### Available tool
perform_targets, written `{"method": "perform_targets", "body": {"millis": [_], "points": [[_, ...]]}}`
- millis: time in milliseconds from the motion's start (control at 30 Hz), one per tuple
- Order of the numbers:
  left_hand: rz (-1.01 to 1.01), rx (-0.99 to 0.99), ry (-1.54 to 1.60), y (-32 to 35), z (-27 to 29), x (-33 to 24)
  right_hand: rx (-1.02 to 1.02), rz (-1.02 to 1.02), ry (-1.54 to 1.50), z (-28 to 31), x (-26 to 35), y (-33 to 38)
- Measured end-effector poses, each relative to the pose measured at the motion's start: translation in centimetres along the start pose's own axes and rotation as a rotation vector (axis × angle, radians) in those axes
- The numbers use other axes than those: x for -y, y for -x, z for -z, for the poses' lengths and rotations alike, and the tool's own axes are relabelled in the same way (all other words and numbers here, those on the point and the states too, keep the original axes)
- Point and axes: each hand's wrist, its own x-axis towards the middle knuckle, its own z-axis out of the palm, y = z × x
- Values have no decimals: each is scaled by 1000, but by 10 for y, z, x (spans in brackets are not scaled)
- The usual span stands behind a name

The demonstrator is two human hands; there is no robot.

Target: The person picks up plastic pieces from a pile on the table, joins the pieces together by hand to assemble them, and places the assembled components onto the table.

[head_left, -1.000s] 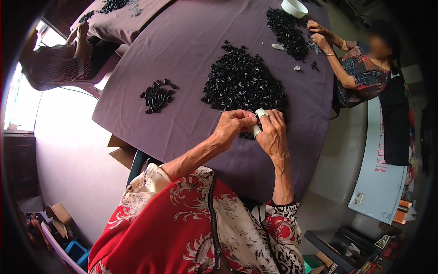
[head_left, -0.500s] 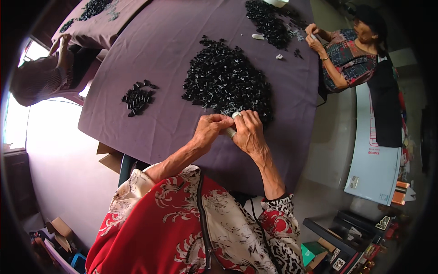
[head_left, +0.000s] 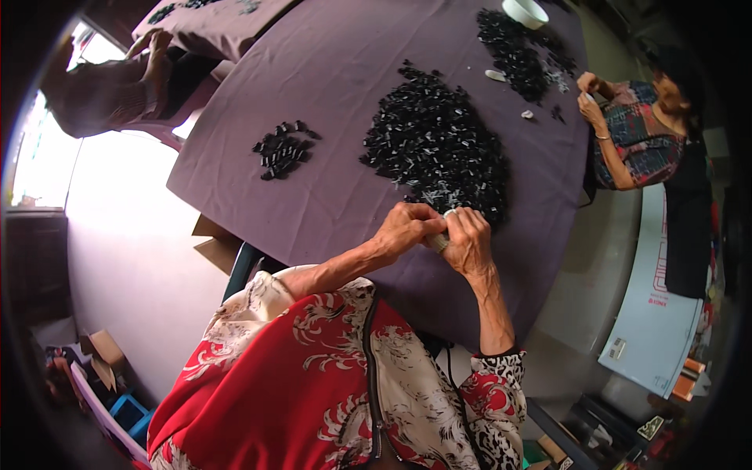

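Observation:
My left hand [head_left: 409, 229] and my right hand [head_left: 468, 244] meet at the near edge of a large pile of small black pieces [head_left: 435, 141]. Fingertips of both are pinched together; whatever sits between them is too small and hidden to name. White wrapping [head_left: 450, 212] covers a fingertip of my right hand, and a pale ribbed cover [head_left: 440, 242] shows just below, between the hands. Fine whitish bits lie among the black pieces by my fingers. Off to the left, a smaller group of black pieces [head_left: 283, 150] rests on the purple tablecloth [head_left: 329, 204].
Across the table at right, a person [head_left: 642, 141] handles something small beside another black pile [head_left: 513, 59] and a white bowl [head_left: 526, 12]. A second person [head_left: 110, 98] sits at another table on the left. Cardboard boxes [head_left: 215, 243] stand below the table's left edge.
The whole view has shifted, so the table and piles appear farther right and slightly lower. My hands stay pinched together at the pile's near edge.

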Motion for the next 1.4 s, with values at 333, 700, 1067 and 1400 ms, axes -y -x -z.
{"method": "perform_targets", "body": {"millis": [333,700,1067,1400], "points": [[21,83,-137,8,7,10,53,62,-36,-4,2,14],[-326,-480,-510,20,98,-32,91,-238,-197,-2,-4,12],[-776,-838,-1327,26,141,-24,124,-316,-211,-28,4,-16],[-654,-573,-1253,-25,61,16,98,-352,-213,-14,8,-4]]}}
